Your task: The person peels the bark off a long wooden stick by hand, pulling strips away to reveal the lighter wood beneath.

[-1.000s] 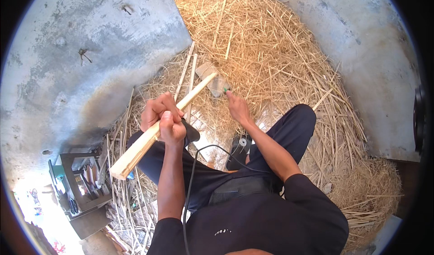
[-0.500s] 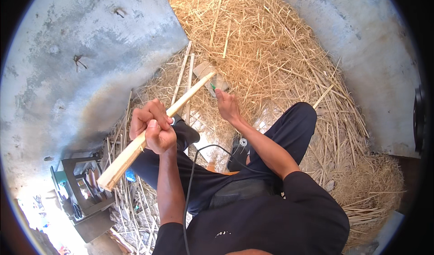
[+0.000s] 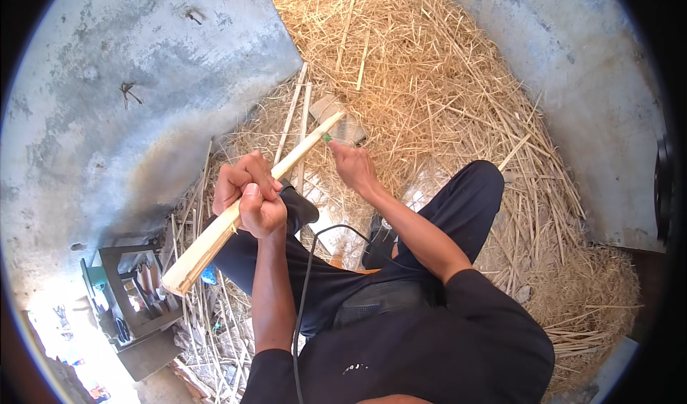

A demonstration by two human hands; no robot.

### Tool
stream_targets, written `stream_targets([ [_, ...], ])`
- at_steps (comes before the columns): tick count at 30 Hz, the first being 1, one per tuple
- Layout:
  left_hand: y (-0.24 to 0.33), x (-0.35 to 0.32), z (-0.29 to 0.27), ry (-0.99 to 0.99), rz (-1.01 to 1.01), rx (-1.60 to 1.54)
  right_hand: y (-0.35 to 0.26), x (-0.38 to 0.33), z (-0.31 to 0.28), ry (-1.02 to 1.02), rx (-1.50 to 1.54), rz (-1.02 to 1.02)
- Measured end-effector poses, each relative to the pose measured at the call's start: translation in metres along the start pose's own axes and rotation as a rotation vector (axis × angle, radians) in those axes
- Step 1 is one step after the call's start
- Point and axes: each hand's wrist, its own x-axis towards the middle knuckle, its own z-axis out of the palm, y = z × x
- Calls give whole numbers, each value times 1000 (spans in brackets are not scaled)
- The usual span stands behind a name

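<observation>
My left hand is closed around a long pale bamboo stick that runs from lower left up to its far tip near the middle of the straw. My right hand reaches forward close to that far tip and pinches a small green-tipped object; what it is cannot be told. I sit with dark trousers and a dark shirt, my knees apart over the straw.
A large heap of dry straw covers the ground ahead. Thin bamboo strips lie on it. Grey concrete lies to the left. A small rack of tools stands at lower left. A black cable hangs down my front.
My left hand has drawn the stick back toward me. My right hand has come in from the grey block on the straw to the stick's far tip.
</observation>
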Motion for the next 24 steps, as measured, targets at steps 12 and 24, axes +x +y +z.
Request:
stream_targets([
  [12, -4, 5, 1, 35, 78, -49, 10, 8, 16, 5, -16, -5],
  [24, 2, 5, -5, -140, -17, -66, 18, -5, 0, -69, 182, 112],
])
